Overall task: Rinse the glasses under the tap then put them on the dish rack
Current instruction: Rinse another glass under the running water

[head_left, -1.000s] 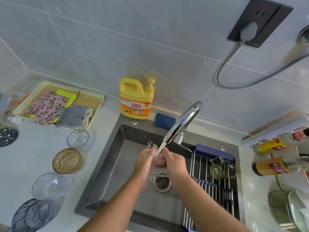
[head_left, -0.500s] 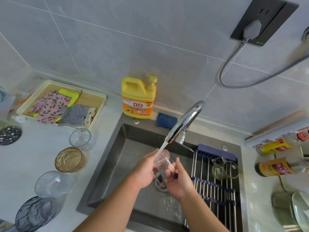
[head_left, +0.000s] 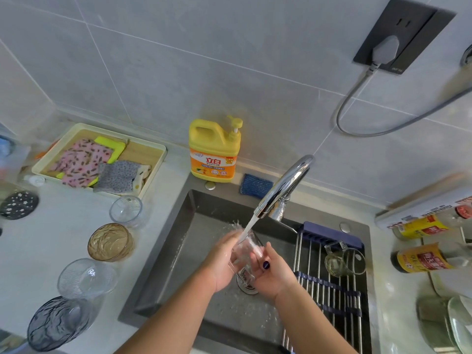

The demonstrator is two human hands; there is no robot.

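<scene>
As water (head_left: 249, 226) strikes it, clear glass (head_left: 245, 257), tilted

Head camera, looking steeply down, close over sink (head_left: 163, 254).

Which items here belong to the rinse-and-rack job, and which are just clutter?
Job: held glass, gripped by left hand and right hand; tap; rack with mug; on the counter, clear glass, amber glass, ribbed glass, grey glass.

Lying about: detergent, sponge, cloth tray, sauce bottles, plug.
</scene>
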